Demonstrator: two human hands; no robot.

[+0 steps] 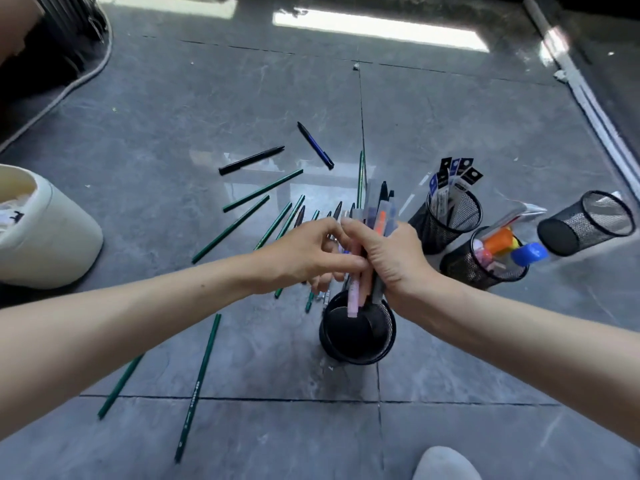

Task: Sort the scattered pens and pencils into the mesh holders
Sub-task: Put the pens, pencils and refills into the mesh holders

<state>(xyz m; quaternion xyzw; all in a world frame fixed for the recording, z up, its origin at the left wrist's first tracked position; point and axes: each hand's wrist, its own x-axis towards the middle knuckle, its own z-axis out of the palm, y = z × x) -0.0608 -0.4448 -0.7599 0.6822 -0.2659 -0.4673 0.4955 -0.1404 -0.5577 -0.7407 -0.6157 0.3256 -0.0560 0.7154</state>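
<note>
My right hand (391, 258) grips a bundle of pens (379, 216) upright above a black mesh holder (358, 332) on the floor; a pink pen's lower end dips into its mouth. My left hand (308, 258) pinches the same bundle from the left side. Several green pencils (242, 220) lie scattered on the grey floor, one long pencil (199, 386) near the front. A black pen (251, 160) and a blue pen (316, 145) lie further back. Three more mesh holders stand at the right: one with packaged refills (446, 216), one with glue and markers (485, 261), one tipped on its side (585, 225).
A cream bin (52, 237) stands at the left edge. A cable (79, 81) runs along the back left. A metal door track (588, 98) crosses the back right. A grey shoe tip (446, 462) shows at the bottom.
</note>
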